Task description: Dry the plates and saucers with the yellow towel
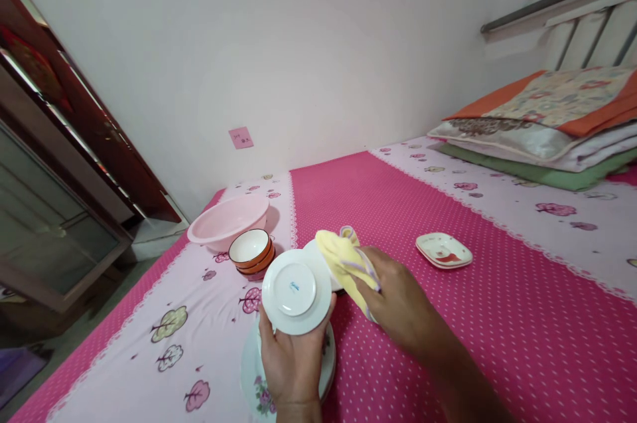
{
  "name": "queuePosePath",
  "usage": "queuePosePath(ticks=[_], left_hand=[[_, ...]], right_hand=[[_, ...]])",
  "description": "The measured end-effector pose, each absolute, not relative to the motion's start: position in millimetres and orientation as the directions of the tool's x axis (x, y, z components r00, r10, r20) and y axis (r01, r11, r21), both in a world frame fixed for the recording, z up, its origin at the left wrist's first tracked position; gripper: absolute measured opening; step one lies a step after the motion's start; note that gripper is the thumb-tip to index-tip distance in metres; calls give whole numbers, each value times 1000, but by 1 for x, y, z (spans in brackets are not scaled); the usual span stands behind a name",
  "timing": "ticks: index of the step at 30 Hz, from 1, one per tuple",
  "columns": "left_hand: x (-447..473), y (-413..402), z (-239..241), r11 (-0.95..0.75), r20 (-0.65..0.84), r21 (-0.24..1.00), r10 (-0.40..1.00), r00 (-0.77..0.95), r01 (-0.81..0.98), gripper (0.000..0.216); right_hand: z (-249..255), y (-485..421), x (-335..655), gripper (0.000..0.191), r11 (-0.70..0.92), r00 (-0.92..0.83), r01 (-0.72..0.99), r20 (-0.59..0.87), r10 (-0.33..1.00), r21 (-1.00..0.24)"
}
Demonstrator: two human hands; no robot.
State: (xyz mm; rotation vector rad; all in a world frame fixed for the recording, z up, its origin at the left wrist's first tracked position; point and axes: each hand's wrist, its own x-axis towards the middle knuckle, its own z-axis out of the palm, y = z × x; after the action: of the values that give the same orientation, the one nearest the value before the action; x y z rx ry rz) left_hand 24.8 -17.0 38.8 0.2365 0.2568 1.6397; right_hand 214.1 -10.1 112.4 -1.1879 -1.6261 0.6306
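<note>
Left hand [294, 364]: fingers clasp small plate [294, 293] at rim, base showing, over floral plate [249, 370]. Right hand [395, 300]: fingers pinch yellow cloth [344, 257]. Risk: loose left hold could drop small plate, chipping both.

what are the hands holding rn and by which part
The left hand holds a white plate by its lower edge; the right hand grips a yellow cloth by its right side.

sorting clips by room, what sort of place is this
Probably a bedroom: a pink patterned bedspread covers a broad flat surface, likely a bed, and folded bedding is piled at its far right. Stacked bowls and a pink basin on it suggest a home.
</note>
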Motion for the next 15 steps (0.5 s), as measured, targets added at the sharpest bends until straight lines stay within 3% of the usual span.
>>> queuePosePath(ticks=[4, 8, 11, 15], left_hand=[[26, -17, 38, -11, 135, 259, 991, 25, -966, 38], [24, -17, 36, 58, 251, 212, 962, 112, -976, 39], [24, -17, 38, 79, 275, 205, 952, 135, -975, 40], [28, -18, 40, 102, 301, 219, 939, 166, -970, 41]], right_hand=[[101, 4, 209, 34, 306, -69, 79, 301, 951, -949], [91, 13, 204, 47, 120, -153, -239, 160, 975, -964], [82, 20, 203, 57, 46, -150, -346, 103, 983, -937], [72, 27, 204, 59, 46, -83, -364, 82, 993, -930]])
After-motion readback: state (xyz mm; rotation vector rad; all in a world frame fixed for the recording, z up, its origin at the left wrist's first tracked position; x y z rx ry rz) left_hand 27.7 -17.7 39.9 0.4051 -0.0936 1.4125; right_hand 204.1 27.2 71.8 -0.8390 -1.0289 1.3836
